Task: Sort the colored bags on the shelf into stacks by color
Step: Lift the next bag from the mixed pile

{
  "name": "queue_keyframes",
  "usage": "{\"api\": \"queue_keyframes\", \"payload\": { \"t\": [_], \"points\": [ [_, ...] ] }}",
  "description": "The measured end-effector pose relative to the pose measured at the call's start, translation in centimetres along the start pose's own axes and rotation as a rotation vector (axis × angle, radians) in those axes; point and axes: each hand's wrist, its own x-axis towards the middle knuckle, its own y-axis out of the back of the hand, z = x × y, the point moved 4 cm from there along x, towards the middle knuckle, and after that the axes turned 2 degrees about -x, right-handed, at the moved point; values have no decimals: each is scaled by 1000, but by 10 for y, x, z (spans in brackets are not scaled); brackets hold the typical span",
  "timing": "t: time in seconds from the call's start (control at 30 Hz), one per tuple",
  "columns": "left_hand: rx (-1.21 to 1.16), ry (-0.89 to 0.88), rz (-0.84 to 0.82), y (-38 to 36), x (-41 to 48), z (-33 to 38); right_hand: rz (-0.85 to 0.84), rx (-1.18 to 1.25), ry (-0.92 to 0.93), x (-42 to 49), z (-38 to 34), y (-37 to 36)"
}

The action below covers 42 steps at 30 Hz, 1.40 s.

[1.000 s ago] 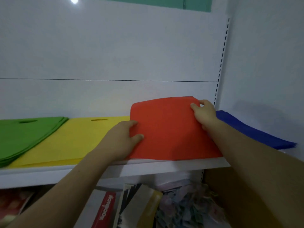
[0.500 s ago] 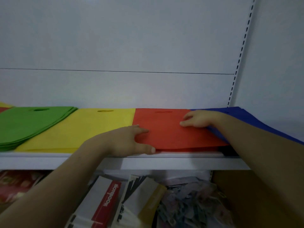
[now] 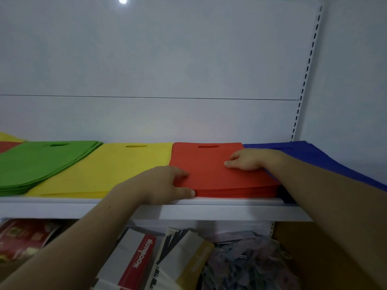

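Pinching a front corner of the flat red fabric bag stack (image 3: 213,172), my left hand (image 3: 165,185) could skew it; my right hand (image 3: 247,161) rests loose-fingered atop.

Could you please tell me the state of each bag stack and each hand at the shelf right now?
green stack: lying flat, edges fanned out, no hand on it.
yellow stack: lying flat between green and red.
red stack: lying flat, both hands on it.
blue stack: lying flat, partly hidden by the right arm.
left hand: grips the red stack's front left corner.
right hand: rests on top of the red stack.
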Motion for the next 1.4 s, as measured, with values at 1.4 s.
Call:
{"api": "queue_keyframes", "payload": {
  "t": [1.4],
  "points": [
    [30, 427, 317, 113, -231, -192, 251, 116, 543, -9, -390, 23]
  ]
}}
